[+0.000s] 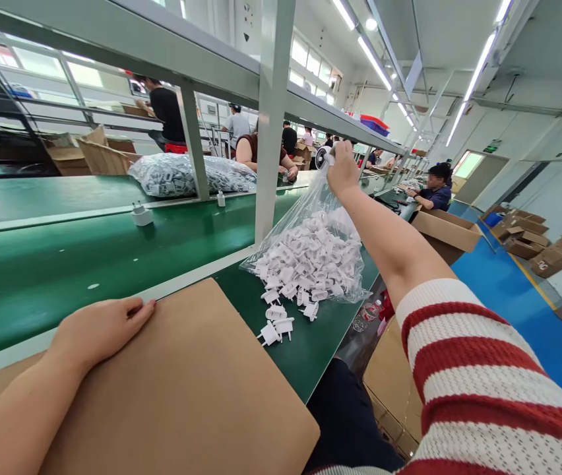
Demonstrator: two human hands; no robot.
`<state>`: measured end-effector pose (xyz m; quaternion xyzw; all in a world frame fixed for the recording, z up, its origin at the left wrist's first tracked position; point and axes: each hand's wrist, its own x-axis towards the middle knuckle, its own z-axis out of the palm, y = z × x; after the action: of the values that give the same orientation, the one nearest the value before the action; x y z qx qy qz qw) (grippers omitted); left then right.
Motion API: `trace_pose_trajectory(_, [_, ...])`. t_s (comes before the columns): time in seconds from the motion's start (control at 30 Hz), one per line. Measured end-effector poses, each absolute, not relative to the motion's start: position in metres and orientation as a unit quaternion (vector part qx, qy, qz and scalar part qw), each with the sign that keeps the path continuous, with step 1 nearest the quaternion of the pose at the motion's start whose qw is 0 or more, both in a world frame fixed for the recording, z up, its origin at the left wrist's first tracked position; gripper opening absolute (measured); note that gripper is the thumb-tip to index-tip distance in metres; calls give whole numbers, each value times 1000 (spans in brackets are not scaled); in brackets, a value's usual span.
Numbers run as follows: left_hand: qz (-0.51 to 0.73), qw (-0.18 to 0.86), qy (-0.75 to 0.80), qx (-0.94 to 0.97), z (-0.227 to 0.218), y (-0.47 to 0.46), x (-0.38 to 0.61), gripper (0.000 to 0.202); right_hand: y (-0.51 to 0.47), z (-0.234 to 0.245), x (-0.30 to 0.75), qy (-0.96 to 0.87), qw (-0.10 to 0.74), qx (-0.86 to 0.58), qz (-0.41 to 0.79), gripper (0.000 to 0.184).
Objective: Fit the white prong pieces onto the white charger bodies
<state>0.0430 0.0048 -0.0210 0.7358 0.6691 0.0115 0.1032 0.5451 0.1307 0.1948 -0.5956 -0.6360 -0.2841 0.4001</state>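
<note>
Grasping a clear bag (305, 198) of white plug pieces (283, 325), resting on the green desk (303, 363), by its top in the right grip (341, 165). Laying left grip (95, 332) on brown cardboard (187, 389) — cannot tell if clenched.

Head camera looks forward, down onto nearby bench (301, 363).

Plugs (305, 257) are white; cardboard (177, 389) brown; sleeve (473, 353) red-striped.

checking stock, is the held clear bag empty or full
Partly full: white plug parts heap low in the clear bag, its top held by the right hand; some lie loose on the green table.
</note>
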Motion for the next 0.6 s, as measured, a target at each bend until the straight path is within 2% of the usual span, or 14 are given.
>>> trace_pose_trajectory(0.17, [-1,104,677,729,-20,4,44,62,127,206,537,-600,449,-586,-308,20])
trace_pose_trajectory(0.33, [-12,105,675,730,-14,1,47,64,109,215,523,-665,349,-594,-288,24])
trace_pose_trajectory(0.5, [-24,101,692,715,-11,-2,50,62,90,230,516,-632,335,-607,-345,27])
trace_pose_trajectory(0.6, [-34,104,687,718,-11,-1,49,64,84,231,521,-662,277,-623,-312,31])
